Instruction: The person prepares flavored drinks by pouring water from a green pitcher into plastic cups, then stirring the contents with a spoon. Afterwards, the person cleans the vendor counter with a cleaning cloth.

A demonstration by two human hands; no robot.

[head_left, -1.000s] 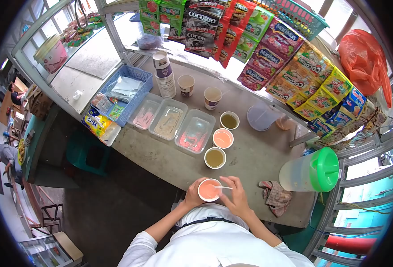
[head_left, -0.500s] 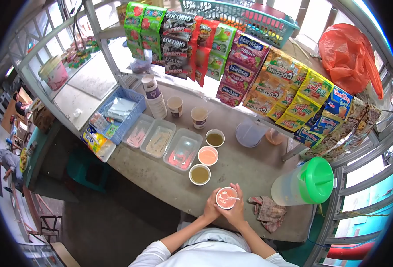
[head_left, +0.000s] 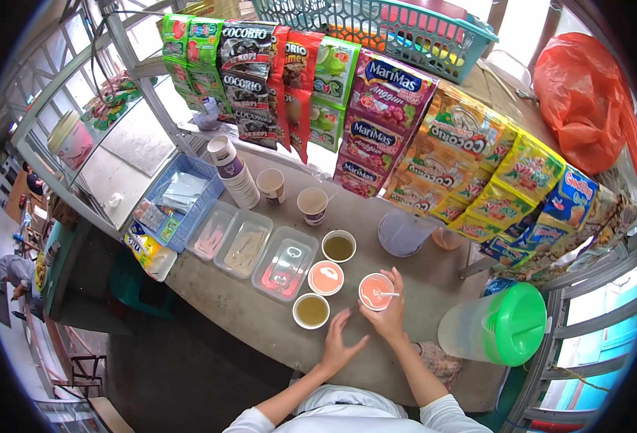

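My right hand (head_left: pixel 388 316) grips a paper cup of pink drink (head_left: pixel 375 291) with a white spoon in it, resting on the grey counter (head_left: pixel 260 325). My left hand (head_left: pixel 339 346) hovers open just left of it, fingers spread, holding nothing. To the left of the held cup stand another pink cup (head_left: pixel 325 278) and two cups of green-brown drink (head_left: pixel 310 310) (head_left: pixel 338 247).
Three clear lidded tubs (head_left: pixel 245 249) lie left of the cups. A stack of paper cups (head_left: pixel 233 172) and two single cups (head_left: pixel 312 204) stand farther back. A pitcher with a green lid (head_left: pixel 495 330) and a rag (head_left: pixel 437 364) sit at right. Drink sachets (head_left: pixel 376 130) hang overhead.
The pink cup has moved away from my body and now sits beside the other cups. My left hand has let go of it and opened. The view tilted upward.
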